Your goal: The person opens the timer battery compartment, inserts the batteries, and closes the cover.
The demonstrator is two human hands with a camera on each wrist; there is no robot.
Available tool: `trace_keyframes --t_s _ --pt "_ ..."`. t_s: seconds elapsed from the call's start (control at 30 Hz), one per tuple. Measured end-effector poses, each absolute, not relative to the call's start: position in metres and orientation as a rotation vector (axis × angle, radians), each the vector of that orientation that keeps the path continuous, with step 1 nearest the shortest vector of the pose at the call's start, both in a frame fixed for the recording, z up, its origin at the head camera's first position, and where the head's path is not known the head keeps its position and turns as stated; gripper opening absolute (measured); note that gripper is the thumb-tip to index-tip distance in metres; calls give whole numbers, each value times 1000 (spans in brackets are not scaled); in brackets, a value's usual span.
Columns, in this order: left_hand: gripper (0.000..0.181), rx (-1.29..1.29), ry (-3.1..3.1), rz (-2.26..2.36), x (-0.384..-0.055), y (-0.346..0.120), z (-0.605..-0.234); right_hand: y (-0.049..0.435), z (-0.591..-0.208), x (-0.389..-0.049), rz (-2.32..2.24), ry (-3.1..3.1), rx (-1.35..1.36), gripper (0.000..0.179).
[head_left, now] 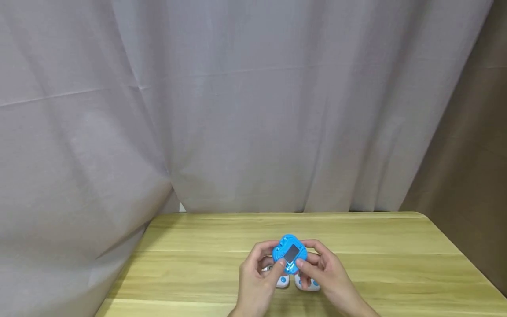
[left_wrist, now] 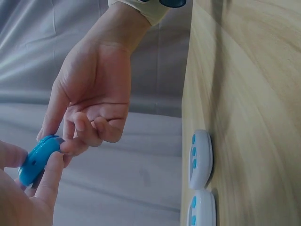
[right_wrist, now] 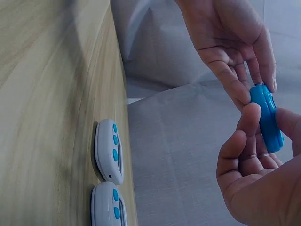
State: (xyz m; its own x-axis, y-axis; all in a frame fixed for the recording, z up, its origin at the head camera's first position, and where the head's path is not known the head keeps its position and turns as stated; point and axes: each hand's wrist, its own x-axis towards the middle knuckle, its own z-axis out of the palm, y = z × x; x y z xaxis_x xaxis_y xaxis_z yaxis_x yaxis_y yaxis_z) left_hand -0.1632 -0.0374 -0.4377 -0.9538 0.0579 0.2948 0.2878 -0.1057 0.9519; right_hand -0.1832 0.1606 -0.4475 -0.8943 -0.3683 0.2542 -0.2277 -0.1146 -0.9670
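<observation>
Both hands hold up a small blue rounded plastic device [head_left: 282, 250] above the table, with a dark rectangle on the face turned to the head camera. My left hand [head_left: 255, 278] pinches its left side, thumb on the near face and fingers behind. From the other side my right hand [head_left: 330, 276] grips it likewise, its thumb near the lower right edge. Edge-on, the blue device [right_wrist: 268, 120] looks thick and rounded in the right wrist view. Under the hands, two white devices with blue buttons, one on the left [head_left: 282, 281] and one on the right [head_left: 313, 285], are partly hidden.
The wood-grain table [head_left: 190, 264] carries the two white devices side by side near its front, seen as a nearer white device [left_wrist: 202, 160] and another white device [left_wrist: 204, 209] in the left wrist view. A grey curtain [head_left: 253, 110] hangs behind the table.
</observation>
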Motion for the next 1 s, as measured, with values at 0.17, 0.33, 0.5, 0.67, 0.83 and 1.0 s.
trace_keyframes --t_s 0.17,0.33,0.5,0.67,0.83,1.0 --pt "36 -385 -1976 -2194 -165 -38 -436 158 -447 -184 -2206 1999 -707 37" --pt "35 -360 -1978 -2227 -165 -37 -435 157 -449 -184 -2235 1990 -694 32" --pt "35 -341 -1991 -2247 -165 -40 -434 154 -452 -182 -2253 1997 -657 31" --pt "35 -339 -2014 -2217 -164 -44 -434 150 -452 -181 -2235 2039 -602 39" --pt "36 -345 -2014 -2218 -165 -44 -434 148 -451 -180 -2223 2088 -550 43" --pt "36 -349 -2028 -2230 -164 -43 -435 149 -452 -179 -2215 2099 -512 43"
